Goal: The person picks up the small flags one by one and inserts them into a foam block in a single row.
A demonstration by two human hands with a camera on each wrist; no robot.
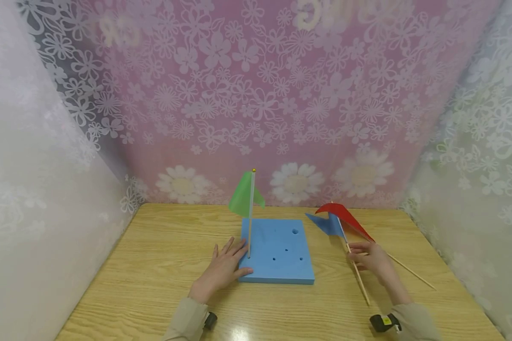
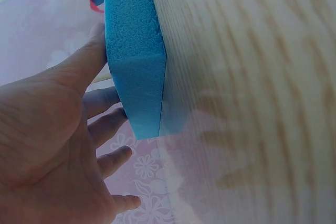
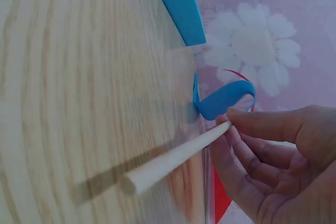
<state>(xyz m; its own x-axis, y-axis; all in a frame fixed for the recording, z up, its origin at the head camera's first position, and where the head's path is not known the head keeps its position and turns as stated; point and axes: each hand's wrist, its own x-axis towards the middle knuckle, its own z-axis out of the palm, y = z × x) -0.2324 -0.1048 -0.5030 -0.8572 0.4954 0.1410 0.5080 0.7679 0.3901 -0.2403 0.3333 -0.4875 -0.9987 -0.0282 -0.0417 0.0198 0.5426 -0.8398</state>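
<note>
Right hand (image 1: 373, 259) pinches the blue flag (image 1: 325, 224) while the left hand (image 1: 223, 270) steadies itself on the blue block (image 1: 262, 237)

The blue block lies flat on the wood-grained bench (image 1: 153, 251), near the middle. The left hand is open, its fingers spread and fairly straight; it grasps nothing, with the fingertips touching the block's left side and the thumb resting at the near left corner. Just beside it, the green flag (image 1: 241, 196) stands nearly upright, its stick set in the block near the left edge and topped by a small gold ball (image 1: 253, 170). Several dark holes (image 1: 295, 231) show in the block, the largest near its far right corner.

To the right of the block, the right hand is nearly closed at thumb and fingertips, which hold the wooden stick (image 1: 360, 283) of the blue flag. The right wrist view shows the stick's near end angled over the bench, its shadow beside it. The red flag (image 1: 350, 219) overlaps the blue one in the head view, and its own stick (image 1: 414, 273) slants out past the right hand; whether the two flags touch cannot be told. Behind the bench hangs a pink backdrop (image 1: 256, 104) with white flowers.
</note>
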